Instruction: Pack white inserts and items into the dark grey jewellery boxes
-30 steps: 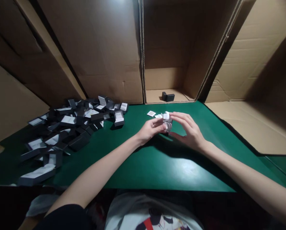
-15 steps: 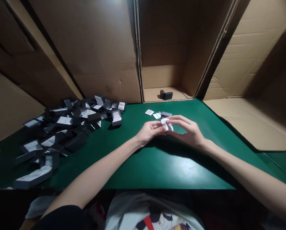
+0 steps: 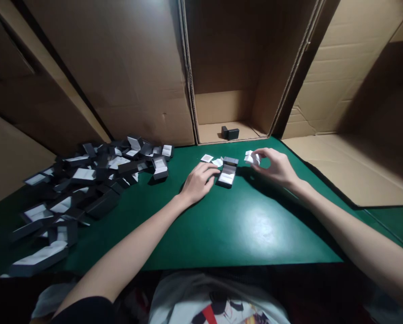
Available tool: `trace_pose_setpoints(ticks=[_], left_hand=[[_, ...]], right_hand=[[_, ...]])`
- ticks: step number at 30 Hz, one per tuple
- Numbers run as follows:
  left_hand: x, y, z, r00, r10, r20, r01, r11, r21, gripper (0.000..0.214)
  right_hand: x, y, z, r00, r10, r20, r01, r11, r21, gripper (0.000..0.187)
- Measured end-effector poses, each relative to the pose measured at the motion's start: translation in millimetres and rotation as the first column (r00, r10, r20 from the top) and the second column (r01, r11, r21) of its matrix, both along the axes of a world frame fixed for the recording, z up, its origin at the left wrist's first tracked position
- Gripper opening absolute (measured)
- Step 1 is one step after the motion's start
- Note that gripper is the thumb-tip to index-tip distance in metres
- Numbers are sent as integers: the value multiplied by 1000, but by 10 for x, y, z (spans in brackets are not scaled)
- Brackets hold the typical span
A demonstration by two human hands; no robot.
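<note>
In my right hand (image 3: 276, 165), thumb and fingers pinch a small folded white paper piece (image 3: 251, 158) just above the green table. My left hand (image 3: 198, 182) lies low over the table with its fingers apart and nothing in them. Its fingertips are beside an open small dark box (image 3: 228, 173) with a pale lining, its lid raised at the back. Behind the left fingers lie a square white card (image 3: 206, 158) and a creased white slip (image 3: 218, 162).
A heap of open dark boxes (image 3: 95, 173) with white linings covers the table's left side. Two closed black boxes (image 3: 233, 133) stand inside an upright cardboard carton (image 3: 211, 108) at the back. Another carton (image 3: 363, 166) lies open at the right.
My hands have parted. The right has carried the white paper piece to the right; the left has let go and moved left to the open box. The view has shifted slightly.
</note>
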State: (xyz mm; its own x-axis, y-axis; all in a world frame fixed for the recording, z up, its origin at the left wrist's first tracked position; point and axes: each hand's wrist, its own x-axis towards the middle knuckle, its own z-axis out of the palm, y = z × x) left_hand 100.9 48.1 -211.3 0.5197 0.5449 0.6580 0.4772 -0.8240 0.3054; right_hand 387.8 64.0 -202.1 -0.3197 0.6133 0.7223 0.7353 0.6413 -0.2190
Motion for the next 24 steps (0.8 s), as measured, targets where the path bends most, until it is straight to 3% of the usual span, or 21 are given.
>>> trace_pose_setpoints(ticks=[4,8,13,20,24], left_hand=[[-20,1,0,977,144,-157,-133,988,77,28],[-117,124,-49,909,263,-324,-295,954,-51,43],[-148,186,-62,862,208,-462,-304,942,-145,46],[-128,159,-70,885,290,-366,-306,952,13,43],[-97,319,-91,864,249,-438,-274,962,6,54]], right_hand=[[133,209,-235,997,-72,35,77,986,-149,30],[140,302,-359,988,-107,108,126,975,-184,32],[80,261,-322,992,-79,101,89,991,-97,36],[-168,-13,-91,996,83,-19,-83,996,17,15],[-346,-144,-87,945,312,95,-314,949,6,10]])
